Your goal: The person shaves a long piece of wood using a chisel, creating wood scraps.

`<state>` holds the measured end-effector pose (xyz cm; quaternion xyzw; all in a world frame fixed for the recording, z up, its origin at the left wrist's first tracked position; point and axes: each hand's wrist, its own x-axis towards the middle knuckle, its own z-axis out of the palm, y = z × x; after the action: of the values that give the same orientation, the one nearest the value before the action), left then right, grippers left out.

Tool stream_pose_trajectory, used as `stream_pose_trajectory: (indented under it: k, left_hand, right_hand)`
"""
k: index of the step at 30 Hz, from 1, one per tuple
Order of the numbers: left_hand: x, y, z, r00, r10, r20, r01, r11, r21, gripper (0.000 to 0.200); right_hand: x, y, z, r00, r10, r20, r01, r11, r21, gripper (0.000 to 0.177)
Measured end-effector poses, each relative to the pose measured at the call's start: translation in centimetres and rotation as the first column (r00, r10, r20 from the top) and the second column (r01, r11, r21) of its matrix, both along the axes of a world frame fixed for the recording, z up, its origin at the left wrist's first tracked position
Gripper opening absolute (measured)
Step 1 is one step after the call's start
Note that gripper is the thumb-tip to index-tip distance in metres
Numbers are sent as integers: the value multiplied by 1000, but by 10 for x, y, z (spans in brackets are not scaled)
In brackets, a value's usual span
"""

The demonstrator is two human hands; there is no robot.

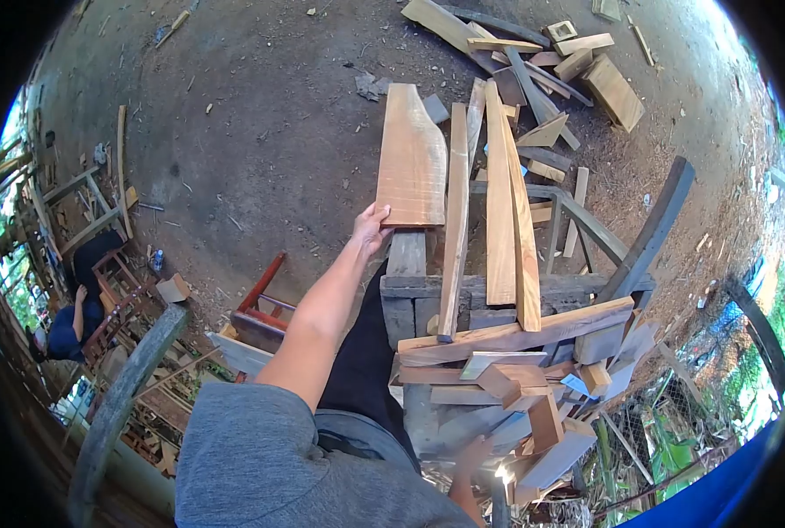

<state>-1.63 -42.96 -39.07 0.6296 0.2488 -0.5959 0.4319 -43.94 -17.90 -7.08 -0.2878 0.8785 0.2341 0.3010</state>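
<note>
My left hand (372,227) is closed on the lower left corner of a wooden board (412,158), its thumb on the upper face. The board has one straight side and one wavy side. Its near end overlaps a narrow timber (407,253) that juts from the rough wooden bench (401,312). Low in the view, my right hand (472,454) is beside a pile of wood offcuts (546,422); its fingers are blurred and I cannot tell if they grip anything. Long sawn strips (500,194) lie across the bench to the right of the board.
A heap of scrap wood (533,62) lies on the dirt floor (260,97) ahead. One dark beam (652,229) slants up at the right. A reddish wooden frame (265,304) stands left of my arm. Another person (71,321) sits at the far left near wooden furniture parts.
</note>
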Motion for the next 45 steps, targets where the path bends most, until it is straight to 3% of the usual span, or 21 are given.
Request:
stream_pose_trajectory:
  k: [5,12,14,19,21,22,23,24,25,26,28,32,34,35,37,38,39,42,44,45]
  left_hand:
    - [5,4,-6,974,-226,34,225,974,15,32]
    - [-4,-8,-12,958,-288,3,287,953,96,31]
    - [-11,-21,-11,830,-539,145,532,842,84,28]
    - [-21,2,-70,867,-485,118,485,874,27,29]
    - [-20,28,-121,675,-702,228,687,710,151,40]
    - [-21,4,-88,674,-705,223,691,707,147,40]
    - [-23,-20,-47,432,-848,307,747,527,405,47]
    - [-34,-40,4,152,-938,311,691,325,646,56]
    - [-29,-52,23,74,-957,282,757,238,609,61]
    - [-31,-56,27,71,-956,284,760,236,606,61]
    - [-35,-70,37,-16,-707,707,776,437,454,59]
    - [-73,-116,71,36,-676,736,959,230,164,60]
    - [-102,-137,95,-93,-771,630,972,67,225,70]
    - [-115,-139,100,-87,-764,639,972,76,223,70]
    - [-135,-138,103,-351,-742,572,911,-129,392,79]
    - [-141,-137,94,-349,-735,582,913,-128,386,79]
    - [-145,-133,80,-353,-741,571,908,-124,400,82]
    - [-141,-131,77,-334,-737,588,918,-112,381,84]
    - [-136,-131,81,-39,-813,581,971,106,213,79]
    - [-132,-127,84,3,-801,598,959,172,226,79]
  right_hand:
    - [1,0,2,999,6,-35,-6,1000,7,53]
    - [7,-4,1,999,-48,-24,47,998,-35,55]
    - [5,-1,0,999,-15,-36,14,999,-38,55]
    - [5,1,-2,1000,-3,-28,1,997,-72,55]
    - [7,0,-1,999,-26,-46,24,998,-55,56]
    - [6,0,0,998,-30,-53,28,998,-54,56]
    - [7,2,0,998,-15,-59,11,999,-52,56]
    - [8,2,-1,998,2,-63,-5,999,-51,55]
    - [9,2,0,998,13,-58,-16,998,-53,55]
    - [8,3,0,998,9,-61,-12,998,-55,55]
    - [8,8,-3,996,50,-70,-55,996,-72,54]
    - [13,3,-1,999,-32,-32,28,992,-119,54]
    - [19,-8,1,995,-92,-38,88,991,-102,55]
    - [21,-15,3,993,-107,-49,105,993,-46,55]
    - [23,-18,3,996,-68,-59,66,997,-45,55]
    - [24,-18,4,997,-37,-69,34,999,-32,55]
    - [31,-35,10,992,-106,-66,109,993,43,54]
    - [29,-30,7,987,-141,-72,143,989,21,54]
    - [25,-21,1,991,-111,-80,111,994,-6,54]
    - [24,-16,0,994,-69,-90,67,997,-24,53]
